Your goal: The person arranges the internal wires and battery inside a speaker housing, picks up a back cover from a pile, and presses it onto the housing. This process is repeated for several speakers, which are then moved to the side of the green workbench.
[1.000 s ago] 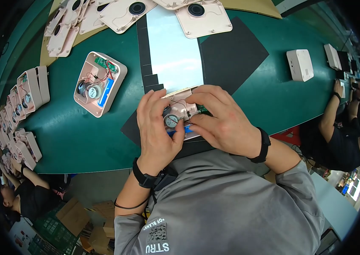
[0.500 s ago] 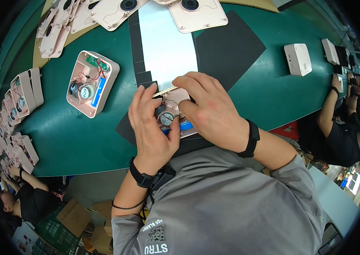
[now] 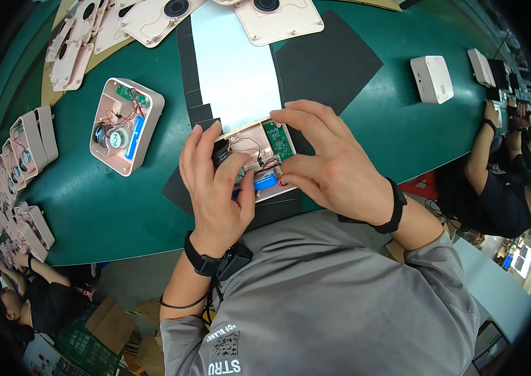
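Note:
A pale pink speaker housing (image 3: 254, 134) lies without its cover in front of me, its inside facing up. My left hand (image 3: 212, 185) is curled round its left side, thumb and forefinger bent over the round parts and partly hiding them. Inside it I see a green circuit board (image 3: 278, 140), thin red and black wires (image 3: 269, 164) and a blue cylindrical battery (image 3: 266, 182). At the right side is my right hand (image 3: 337, 166), its forefinger on the far rim, its thumb and another finger closed in at the wires beside the battery.
Another uncovered pink housing (image 3: 152, 119) stands to the left, with several more (image 3: 27, 138) beyond it. Pink panels (image 3: 284, 22) with black round parts lie at the back. Black sheets (image 3: 328, 62) and a light sheet (image 3: 234, 62) cover the green table (image 3: 121, 219). A closed white box (image 3: 433, 80) sits right.
My right hand has drawn back to the right, uncovering the circuit board and wires. The left hand stays at the housing, its forefinger now bent further inside.

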The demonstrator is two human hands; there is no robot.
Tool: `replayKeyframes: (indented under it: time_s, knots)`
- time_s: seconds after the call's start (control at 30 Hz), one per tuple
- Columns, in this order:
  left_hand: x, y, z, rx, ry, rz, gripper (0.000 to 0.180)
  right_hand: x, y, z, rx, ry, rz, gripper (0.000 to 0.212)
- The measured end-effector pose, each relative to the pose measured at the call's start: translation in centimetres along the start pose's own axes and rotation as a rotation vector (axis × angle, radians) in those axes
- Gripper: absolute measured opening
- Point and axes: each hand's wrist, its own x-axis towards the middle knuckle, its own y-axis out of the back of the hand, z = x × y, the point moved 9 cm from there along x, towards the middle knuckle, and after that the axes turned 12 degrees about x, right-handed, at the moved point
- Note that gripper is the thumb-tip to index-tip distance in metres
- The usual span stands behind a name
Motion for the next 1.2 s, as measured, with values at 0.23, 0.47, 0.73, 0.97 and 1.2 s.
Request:
replayKeyframes:
  time_s: [0.23, 0.47, 0.73, 0.97, 1.2]
  knots:
    - [-1.2, 0.6, -1.2, -0.086, 0.173, 0.149, 0.054, 0.4, -1.0, 1.1, 0.047, -0.098, 0.169, 0.017]
    - [-1.3, 0.7, -0.9, 0.024, 0.148, 0.104, 0.058, 0.3, -1.1, 1.1, 0.032, -0.075, 0.231, 0.016]
    - [-1.3, 0.2, -0.4, 0.107, 0.116, 0.039, 0.064, -0.2, -1.8, 1.5, 0.072, -0.066, 0.245, 0.017]
    - [-1.6, 0.1, -1.0, 0.110, 0.126, 0.021, 0.065, -0.5, -1.1, 1.2, 0.194, -0.076, 0.142, 0.025]
    - [-1.4, 0.1, -1.1, 0.135, 0.117, 0.030, 0.065, -0.6, -1.7, 0.6, -0.036, -0.041, 0.160, 0.024]
